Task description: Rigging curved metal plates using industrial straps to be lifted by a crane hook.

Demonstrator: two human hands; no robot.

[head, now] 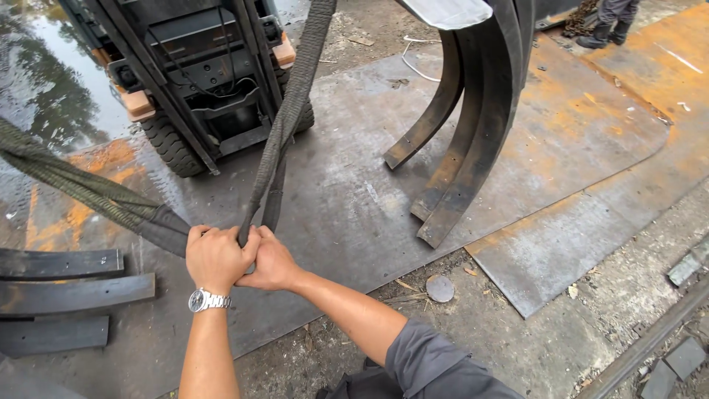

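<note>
Head view: forklift point(199, 81) ahead, curved steel bars point(473, 125) right, sling point(284, 125) gripped.

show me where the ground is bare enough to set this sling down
Bare steel plate lies between the forklift wheel and the curved dark steel strips; more rusty plate beyond them. Crowded at the flat bars, and where both hands, left hand and right hand, grip the grey webbing sling.
</note>
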